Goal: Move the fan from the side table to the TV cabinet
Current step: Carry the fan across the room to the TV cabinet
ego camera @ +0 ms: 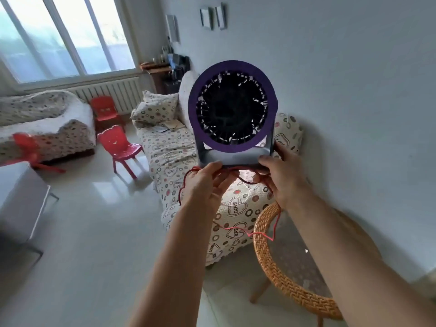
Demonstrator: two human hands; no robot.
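Walls (342, 67) plain white, three small frames (213, 17) hung high up; floor (99, 232) pale glossy tile, reflecting daylight; large window (59, 36) at left, radiator (113, 93) beneath it; sofa (179, 161) along the wall under a spotted cover, a second covered sofa (42, 121) at left; three red plastic child chairs (122, 147) between them; cluttered wooden stand (162, 74) in far corner; white table (21, 197) at left edge.
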